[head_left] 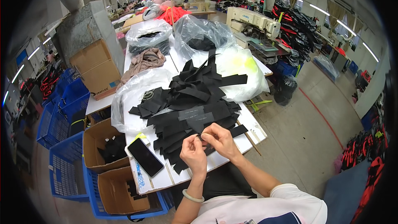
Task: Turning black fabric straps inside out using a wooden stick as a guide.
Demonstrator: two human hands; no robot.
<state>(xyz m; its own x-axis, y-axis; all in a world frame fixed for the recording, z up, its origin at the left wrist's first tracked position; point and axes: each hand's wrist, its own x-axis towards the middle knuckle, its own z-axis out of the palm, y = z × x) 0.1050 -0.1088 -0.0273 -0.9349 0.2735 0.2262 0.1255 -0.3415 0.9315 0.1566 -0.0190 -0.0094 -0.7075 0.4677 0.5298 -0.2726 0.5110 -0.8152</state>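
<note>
The white counter [259, 129] carries a spread heap of black strips [170, 129] reaching toward its near edge; a dragging forearm or a tug on one strip could pull others over. Behind, a clear bag [222, 33] holds black material. Below the counter's left side, a blue crate [92, 199] appears to hold two cardboard boxes; the upper box [92, 146] and the lower box [107, 183] each have black pieces [114, 150] inside. A phone [145, 157] lies near the counter's left edge, where a knock could tip it off. The left hand [193, 154] and right hand [219, 140] meet above the heap's near side, each grip pinched on a small dark piece [199, 136], mostly hidden by fingers; if the pinch slackened, it could drop and get lost among similar strips.
</note>
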